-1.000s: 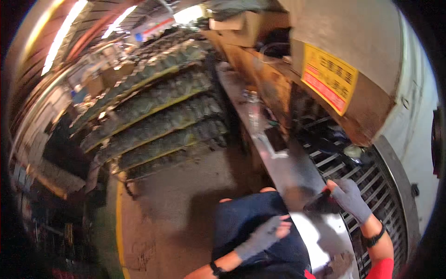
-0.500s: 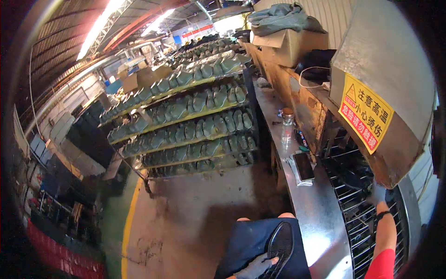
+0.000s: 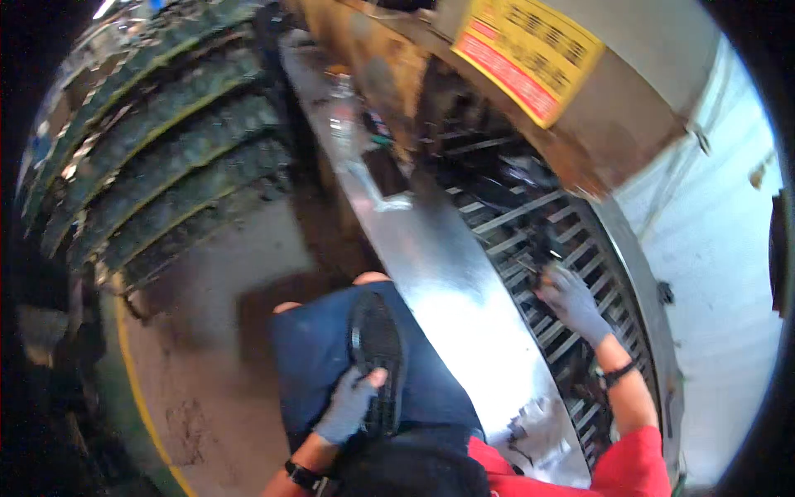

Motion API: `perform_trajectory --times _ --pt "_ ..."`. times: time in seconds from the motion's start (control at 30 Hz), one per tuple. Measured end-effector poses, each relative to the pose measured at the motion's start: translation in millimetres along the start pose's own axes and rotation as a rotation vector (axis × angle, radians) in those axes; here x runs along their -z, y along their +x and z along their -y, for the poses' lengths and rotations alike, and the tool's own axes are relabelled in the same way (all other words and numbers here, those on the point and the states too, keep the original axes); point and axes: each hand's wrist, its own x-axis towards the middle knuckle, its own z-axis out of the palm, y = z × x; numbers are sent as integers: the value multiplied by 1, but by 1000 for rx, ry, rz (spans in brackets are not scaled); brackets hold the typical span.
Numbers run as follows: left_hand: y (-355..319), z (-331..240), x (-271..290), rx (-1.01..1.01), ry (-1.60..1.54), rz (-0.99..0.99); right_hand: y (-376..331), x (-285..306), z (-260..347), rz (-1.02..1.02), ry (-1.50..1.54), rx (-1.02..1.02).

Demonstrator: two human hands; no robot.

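A long black shoe sole (image 3: 379,331) with a textured face lies on the dark blue cloth (image 3: 310,356) over my lap. My left hand (image 3: 352,406), in a grey glove with bare thumb tip, grips its near part, thumb on top. To the right, my right hand (image 3: 571,302), also in a grey glove, is over the metal slatted conveyor (image 3: 571,240). Its fingers are curled together by a small dark thing with a bright glint, too blurred to name. Dark, shiny pieces (image 3: 522,174) lie farther up the conveyor, partly under the hood.
A smooth metal ledge (image 3: 447,273) runs between my lap and the conveyor. On it are a clear bottle (image 3: 342,120) and a dark phone (image 3: 387,172) on a white cloth. A hood (image 3: 629,108) with a yellow warning label overhangs the conveyor. Shoe-filled racks (image 3: 174,141) stand at far left.
The view has swung down and to the right. My right hand has drawn back from beneath the hood edge, nearer to me. My left hand still grips the shoe sole on my lap.
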Motion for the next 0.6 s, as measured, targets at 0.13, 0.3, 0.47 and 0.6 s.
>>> perform_trajectory --times 0.13,0.3,0.47,0.6 --pt "-1 2 -2 -93 -14 -18 13 -30 16 -399 287 -691" --pt "-2 13 -4 -105 74 -50 -13 -86 -17 -531 1031 -1079" --pt "-12 2 1 -375 205 -173 -25 -62 -3 -273 1263 -1008" --pt "-26 -43 -1 -599 345 -280 -6 18 129 -49 1616 -902"
